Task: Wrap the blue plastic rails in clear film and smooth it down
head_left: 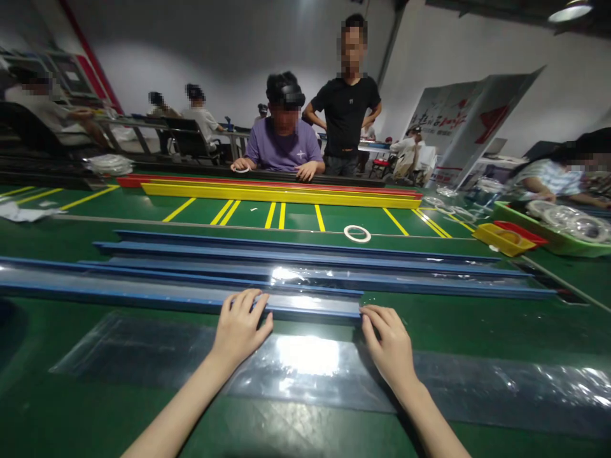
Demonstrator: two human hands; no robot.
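A long blue channel lies across the green table, its right end near the middle of the view. My left hand rests on its near edge, fingers spread over the channel. At the channel's right end is my right hand, its fingertips touching the end corner, fingers bent but apart. Between my forearms and under them, a long clear plastic sheet lies flat and reflects the light. Several more blue channels lie side by side just behind, with shiny film in them.
Yellow and red strips lie farther back. A white tape ring is on the green table. At right are a yellow tray and a green basket with rings. A person in purple sits opposite; another stands behind.
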